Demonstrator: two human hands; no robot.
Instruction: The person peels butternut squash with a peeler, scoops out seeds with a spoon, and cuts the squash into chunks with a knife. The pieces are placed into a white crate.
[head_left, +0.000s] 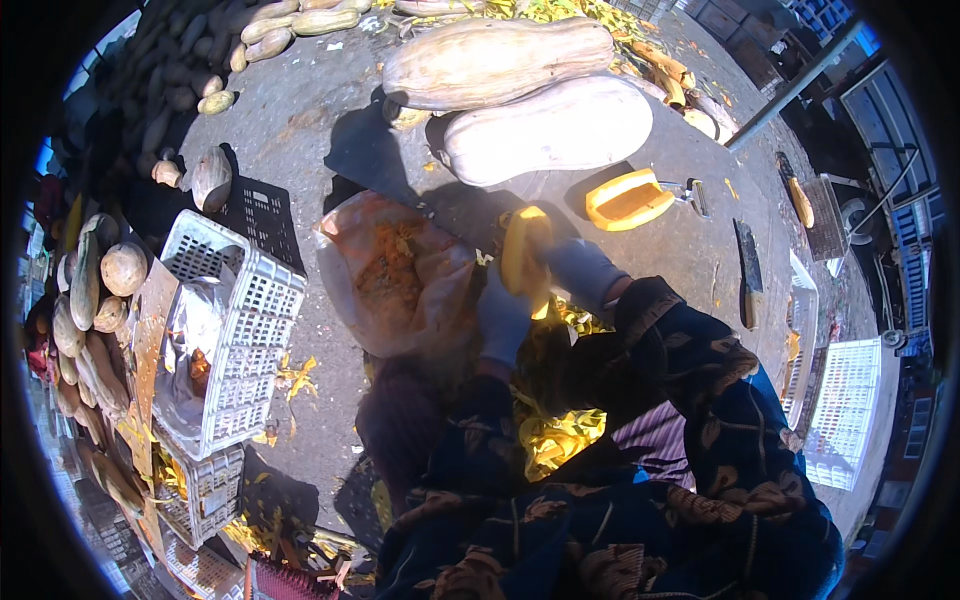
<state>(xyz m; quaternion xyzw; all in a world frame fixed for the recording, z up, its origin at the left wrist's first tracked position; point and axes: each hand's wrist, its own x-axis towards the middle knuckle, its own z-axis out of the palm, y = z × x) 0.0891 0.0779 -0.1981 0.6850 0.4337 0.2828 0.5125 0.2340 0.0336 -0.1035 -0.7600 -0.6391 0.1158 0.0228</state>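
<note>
A piece of peeled yellow squash (522, 251) stands on end between my hands, blurred along its right side. My left hand (504, 315), in a light glove, grips its left side. Against the right side is my right hand (583, 271), gloved too and smeared by motion; whether it holds a tool cannot be seen. Left of the hands is an open plastic bag (390, 277) with orange squash pulp inside. Yellow peelings (562, 435) lie below, between my legs. A hollowed squash half (628, 201) rests on the ground ahead, beside a metal peeler (699, 198).
Two big whole squashes (499, 64) lie beyond the bag. On the right are a long knife (747, 274) and white plastic crates (844, 412). A white crate (251, 352) stands at the left, stacked on another crate. More squashes (124, 270) are piled at the far left.
</note>
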